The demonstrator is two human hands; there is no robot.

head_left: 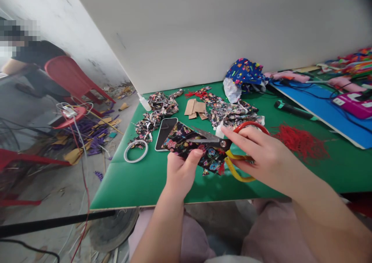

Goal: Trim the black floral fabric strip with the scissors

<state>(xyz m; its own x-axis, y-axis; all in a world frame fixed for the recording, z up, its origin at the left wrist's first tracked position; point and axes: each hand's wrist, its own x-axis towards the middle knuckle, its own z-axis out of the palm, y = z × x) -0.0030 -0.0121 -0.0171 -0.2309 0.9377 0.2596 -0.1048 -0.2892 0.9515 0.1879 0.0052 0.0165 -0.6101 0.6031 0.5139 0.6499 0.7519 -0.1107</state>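
My left hand (183, 170) pinches a piece of black floral fabric (210, 158) between thumb and fingers, above the front of the green table. In my right hand (261, 150) is a pair of scissors (241, 174) with one red and one yellow handle. The scissor blades are apart and point left across the fabric; whether they are cutting it I cannot tell. Just behind the fabric lies a phone (165, 133) with a dark screen. A white roll of tape (135, 151) rests left of it. A white bottle tip (220, 129) shows behind the scissors.
Crumpled floral fabric (232, 112) and brown cardboard pieces (195, 109) lie farther back on the green table (130, 185). Red threads (302, 143) are at right, near a blue board (328, 108) with glue guns. At left, a person sits by a red chair (69, 77).
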